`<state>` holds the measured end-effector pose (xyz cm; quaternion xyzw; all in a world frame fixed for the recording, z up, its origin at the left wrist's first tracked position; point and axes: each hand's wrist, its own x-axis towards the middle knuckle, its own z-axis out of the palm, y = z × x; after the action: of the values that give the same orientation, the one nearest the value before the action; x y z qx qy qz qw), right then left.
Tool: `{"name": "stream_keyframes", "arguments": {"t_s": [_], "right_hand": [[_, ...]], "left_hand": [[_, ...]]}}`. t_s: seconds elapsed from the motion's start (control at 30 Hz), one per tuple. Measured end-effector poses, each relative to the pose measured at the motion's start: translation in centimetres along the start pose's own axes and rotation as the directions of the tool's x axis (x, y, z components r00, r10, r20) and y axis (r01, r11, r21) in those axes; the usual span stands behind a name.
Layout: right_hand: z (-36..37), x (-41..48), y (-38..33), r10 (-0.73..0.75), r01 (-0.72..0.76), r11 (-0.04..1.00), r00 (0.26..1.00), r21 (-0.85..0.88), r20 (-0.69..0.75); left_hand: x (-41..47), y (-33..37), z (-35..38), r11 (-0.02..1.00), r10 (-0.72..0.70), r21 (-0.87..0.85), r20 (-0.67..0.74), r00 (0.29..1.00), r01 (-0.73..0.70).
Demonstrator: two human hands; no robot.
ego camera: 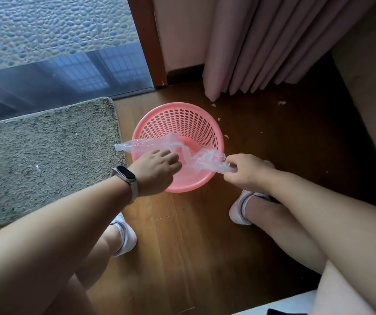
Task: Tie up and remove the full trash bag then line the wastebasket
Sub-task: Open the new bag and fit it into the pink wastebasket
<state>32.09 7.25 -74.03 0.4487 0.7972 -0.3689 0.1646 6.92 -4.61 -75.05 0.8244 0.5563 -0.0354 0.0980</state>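
Loosely, bag (149, 144) drapes over basket (183, 121), near rim; right hand (242, 170) pinches it, left hand (156, 172) grip unclear; rug (46, 155) left, floor (194, 237) near.

The wastebasket (182, 119) stands on the floor (194, 235) at the centre of the frame. A mat (46, 155) lies to its left, the mat's right edge just beside it. Behind the mat, in the upper left, is a glass door (57, 71), with a post (146, 42) at its right. A curtain (273, 42) hangs in the upper right, behind the wastebasket. The bag (150, 144) lies across the wastebasket's mouth, with one end past the left rim, the middle inside and the other end over the right rim. The left grip (157, 171) holds it above the near left rim. The right grip (241, 171) pinches its end just right of the rim. Two shoes (125, 235) rest on the floor below. Scraps (281, 103) lie under the curtain.
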Motion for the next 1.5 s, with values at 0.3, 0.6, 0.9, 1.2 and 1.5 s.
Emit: {"name": "stream_keyframes", "arguments": {"t_s": [0.3,0.6,0.9,1.2,1.5], "right_hand": [[-0.3,2.1,0.6,0.250,-0.180,0.833,0.966,0.523,-0.066],[-0.6,2.9,2.1,0.265,-0.182,0.857,0.958,0.483,-0.108],[-0.3,-1.5,-4.6,-0.655,0.442,0.741,0.642,-0.505,-0.399],[1.3,0.3,-4.3,-0.515,0.471,0.752,0.857,-0.462,0.037],[2.6,0.3,-0.7,-0.507,0.472,0.705,0.857,-0.529,0.088]], "left_hand": [[1.1,-1.8,3.2,0.988,-0.152,0.042,0.305,0.940,0.146],[0.4,-2.7,1.1,0.994,-0.070,-0.080,0.064,0.996,0.075],[-1.1,-0.3,-1.2,0.999,-0.016,-0.045,0.018,1.000,0.017],[-5.8,-0.5,-1.3,0.997,-0.034,-0.069,-0.030,0.999,0.032],[-8.0,-2.8,1.1,0.980,0.192,0.044,0.022,0.981,-0.193]]}}
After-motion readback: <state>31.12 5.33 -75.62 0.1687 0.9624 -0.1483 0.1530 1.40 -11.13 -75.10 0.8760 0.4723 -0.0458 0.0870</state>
